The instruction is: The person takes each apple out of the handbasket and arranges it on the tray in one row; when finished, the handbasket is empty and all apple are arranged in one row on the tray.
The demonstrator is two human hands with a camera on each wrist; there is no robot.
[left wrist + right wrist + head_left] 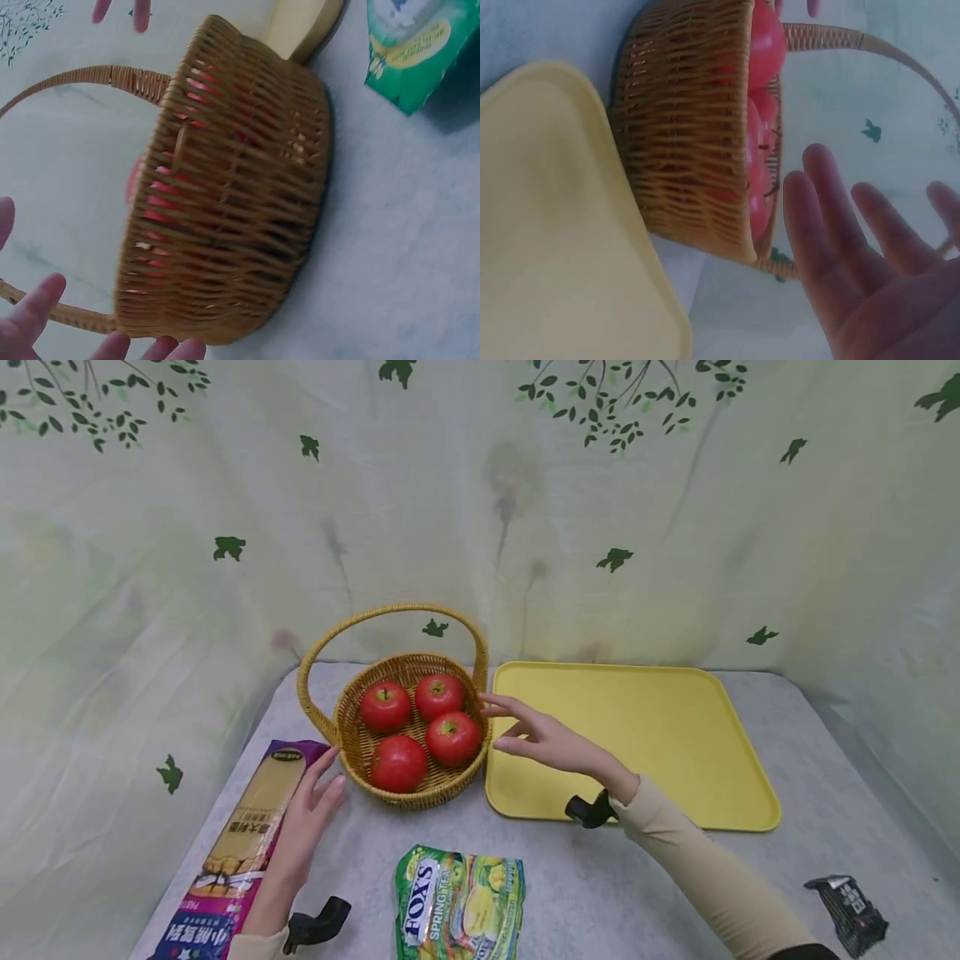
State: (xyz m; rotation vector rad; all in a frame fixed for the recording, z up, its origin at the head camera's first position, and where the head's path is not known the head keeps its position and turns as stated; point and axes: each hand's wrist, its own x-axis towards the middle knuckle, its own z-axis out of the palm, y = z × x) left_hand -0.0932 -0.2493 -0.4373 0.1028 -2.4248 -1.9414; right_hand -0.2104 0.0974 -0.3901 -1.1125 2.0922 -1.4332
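Note:
A wicker basket [408,797] with a tall arched handle [401,608] holds several red apples [399,763]. My left hand [309,810] is at the basket's near left side, fingertips by the foot of the handle. On the other side my right hand [536,735] reaches in over the yellow tray, its fingertips right at the basket's right rim. Both hands have their fingers extended and hold nothing. In the right wrist view the fingers [832,217] spread beside the basket's rim, and the left wrist view shows fingertips [45,296] near the handle.
A yellow tray [630,735] lies right of the basket. A long purple pasta packet [247,827] is under the left forearm. Nearer the front lies a green Fox's candy bag [460,906]. A small black packet [851,914] sits at the right. A leaf-printed curtain hangs behind.

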